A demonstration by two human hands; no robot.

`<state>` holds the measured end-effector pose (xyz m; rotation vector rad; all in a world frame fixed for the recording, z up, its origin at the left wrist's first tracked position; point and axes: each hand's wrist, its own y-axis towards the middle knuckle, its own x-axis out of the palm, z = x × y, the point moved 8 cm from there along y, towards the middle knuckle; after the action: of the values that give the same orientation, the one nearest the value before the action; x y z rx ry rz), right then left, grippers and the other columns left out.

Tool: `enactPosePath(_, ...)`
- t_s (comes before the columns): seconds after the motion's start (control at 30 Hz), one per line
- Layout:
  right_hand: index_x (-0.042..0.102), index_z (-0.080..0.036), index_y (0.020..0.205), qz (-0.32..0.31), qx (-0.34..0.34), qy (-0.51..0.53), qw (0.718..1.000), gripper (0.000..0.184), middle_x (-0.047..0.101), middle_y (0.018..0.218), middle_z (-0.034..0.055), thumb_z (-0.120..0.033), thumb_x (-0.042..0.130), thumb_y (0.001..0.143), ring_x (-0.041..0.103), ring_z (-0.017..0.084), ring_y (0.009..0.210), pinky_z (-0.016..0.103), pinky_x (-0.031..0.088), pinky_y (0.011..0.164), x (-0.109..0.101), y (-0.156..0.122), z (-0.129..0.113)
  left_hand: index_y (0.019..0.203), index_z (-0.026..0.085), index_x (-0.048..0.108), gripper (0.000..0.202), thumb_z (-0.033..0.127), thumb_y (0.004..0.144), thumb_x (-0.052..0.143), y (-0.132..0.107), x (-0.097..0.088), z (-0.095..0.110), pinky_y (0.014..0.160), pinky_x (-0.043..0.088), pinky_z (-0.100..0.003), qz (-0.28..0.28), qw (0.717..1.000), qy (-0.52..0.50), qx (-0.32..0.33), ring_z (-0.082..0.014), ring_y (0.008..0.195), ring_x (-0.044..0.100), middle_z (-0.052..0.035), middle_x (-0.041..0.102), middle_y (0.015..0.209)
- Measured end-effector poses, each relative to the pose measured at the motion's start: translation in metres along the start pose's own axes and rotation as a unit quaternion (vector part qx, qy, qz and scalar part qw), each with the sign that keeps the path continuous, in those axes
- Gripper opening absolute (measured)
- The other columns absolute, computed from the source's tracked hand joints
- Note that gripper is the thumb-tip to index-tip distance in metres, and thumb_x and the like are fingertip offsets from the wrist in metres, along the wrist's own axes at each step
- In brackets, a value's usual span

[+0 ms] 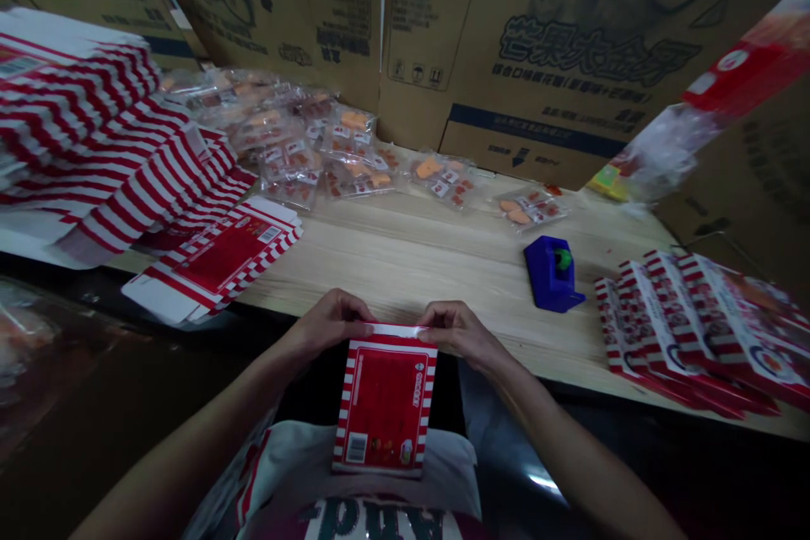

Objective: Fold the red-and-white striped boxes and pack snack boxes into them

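Observation:
A red box with white-striped edges (386,405) leans between the table's front edge and my body, its barcode at the lower left. My left hand (335,321) pinches its top left corner. At the top right corner, my right hand (459,333) grips the same box with thumb and fingers. The box's top edge is closed between the two hands. To the right on the table stands a blue tape dispenser (550,274) with a green core. Whether any tape lies along the box's top edge, I cannot tell.
Flattened striped boxes (94,135) are piled at the left, with one flat carton (221,257) in front. Clear snack packets (304,135) lie along the back. Several finished boxes (702,329) overlap at the right. Large cardboard cartons (537,42) wall off the rear.

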<state>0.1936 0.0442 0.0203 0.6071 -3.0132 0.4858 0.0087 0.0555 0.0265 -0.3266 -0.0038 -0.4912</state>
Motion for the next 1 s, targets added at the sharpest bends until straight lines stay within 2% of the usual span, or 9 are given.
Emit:
enactPosePath(0.13, 0.07, -0.017, 0.066, 0.003, -0.011, -0.017, 1.0, 0.013, 0.067, 0.062, -0.0001, -0.028, 0.076, 0.066, 0.059, 0.014, 0.057, 0.026, 0.046, 0.059, 0.0, 0.001, -0.003, 0.07, 0.014, 0.076, 0.016, 0.03, 0.067, 0.076, 0.003, 0.0, 0.008, 0.056, 0.047, -0.026, -0.027, 0.999, 0.031, 0.015, -0.0156, 0.054, 0.061, -0.0045, 0.071, 0.063)
enactPosePath(0.3, 0.071, -0.019, 0.078, 0.045, -0.157, -0.145, 0.976, 0.014, 0.07, 0.08, 0.0041, -0.03, 0.065, 0.084, 0.064, 0.017, 0.073, 0.029, 0.05, 0.066, 0.004, -0.024, -0.02, 0.076, 0.015, 0.075, 0.021, 0.033, 0.082, 0.065, -0.011, 0.006, 0.021, 0.062, 0.047, -0.025, -0.044, 0.98, 0.157, 0.113, -0.0166, 0.067, 0.064, -0.0057, 0.071, 0.074)
enactPosePath(0.37, 0.072, -0.02, 0.085, 0.083, -0.223, -0.179, 0.955, 0.009, 0.072, 0.089, 0.0059, -0.028, 0.067, 0.084, 0.066, 0.019, 0.081, 0.031, 0.052, 0.072, 0.007, -0.037, -0.022, 0.085, 0.017, 0.075, 0.018, 0.032, 0.081, 0.068, -0.018, 0.008, 0.019, 0.069, 0.05, -0.027, -0.029, 0.972, 0.185, 0.145, -0.0186, 0.076, 0.066, -0.0071, 0.073, 0.084)
enactPosePath(0.47, 0.072, -0.022, 0.091, 0.169, -0.278, -0.194, 0.926, 0.009, 0.072, 0.094, 0.0069, -0.022, 0.068, 0.083, 0.067, 0.021, 0.087, 0.034, 0.053, 0.078, 0.008, -0.054, -0.015, 0.089, 0.018, 0.075, 0.016, 0.029, 0.077, 0.073, -0.024, 0.008, 0.009, 0.079, 0.052, -0.031, 0.047, 0.966, 0.168, 0.191, -0.0209, 0.086, 0.068, -0.0091, 0.074, 0.092)
enactPosePath(0.53, 0.072, -0.023, 0.092, 0.212, -0.28, -0.199, 0.915, 0.011, 0.072, 0.095, 0.0072, -0.019, 0.065, 0.086, 0.067, 0.021, 0.089, 0.036, 0.054, 0.079, 0.01, -0.06, -0.005, 0.09, 0.019, 0.075, 0.016, 0.029, 0.078, 0.072, -0.025, 0.009, -0.003, 0.085, 0.052, -0.034, 0.092, 0.97, 0.112, 0.195, -0.0226, 0.093, 0.068, -0.0106, 0.075, 0.097)
enactPosePath(0.6, 0.072, -0.024, 0.092, 0.238, -0.279, -0.199, 0.909, 0.013, 0.072, 0.094, 0.0071, -0.018, 0.061, 0.088, 0.067, 0.021, 0.089, 0.036, 0.053, 0.08, 0.013, -0.064, 0.002, 0.091, 0.019, 0.075, 0.019, 0.031, 0.077, 0.071, -0.023, 0.012, -0.018, 0.087, 0.052, -0.037, 0.116, 0.978, 0.034, 0.17, -0.024, 0.098, 0.068, -0.0115, 0.074, 0.104)
enactPosePath(0.7, 0.07, -0.023, 0.09, 0.255, -0.288, -0.187, 0.904, 0.011, 0.071, 0.093, 0.0064, -0.017, 0.061, 0.088, 0.067, 0.02, 0.087, 0.034, 0.053, 0.078, 0.014, -0.068, 0.006, 0.086, 0.018, 0.075, 0.017, 0.031, 0.075, 0.073, -0.02, 0.019, -0.035, 0.082, 0.053, -0.035, 0.132, 0.981, -0.053, 0.134, -0.0235, 0.094, 0.068, -0.0106, 0.074, 0.103)
enactPosePath(0.9, 0.067, -0.022, 0.079, 0.278, -0.272, -0.165, 0.907, 0.012, 0.069, 0.083, 0.0048, -0.018, 0.06, 0.087, 0.065, 0.019, 0.081, 0.032, 0.05, 0.075, 0.008, -0.067, 0.009, 0.067, 0.017, 0.07, 0.017, 0.031, 0.075, 0.074, -0.017, 0.026, -0.031, 0.08, 0.05, -0.031, 0.153, 0.976, -0.051, 0.144, -0.0202, 0.084, 0.066, -0.0072, 0.073, 0.086)
enactPosePath(1.0, 0.067, -0.022, 0.077, 0.296, -0.267, -0.147, 0.905, 0.012, 0.068, 0.081, 0.0042, -0.021, 0.06, 0.087, 0.065, 0.019, 0.08, 0.032, 0.05, 0.074, 0.007, -0.067, 0.008, 0.077, 0.019, 0.071, 0.019, 0.036, 0.072, 0.075, -0.014, 0.027, -0.033, 0.082, 0.05, -0.031, 0.16, 0.98, -0.032, 0.115, -0.0226, 0.092, 0.066, -0.0078, 0.073, 0.096)
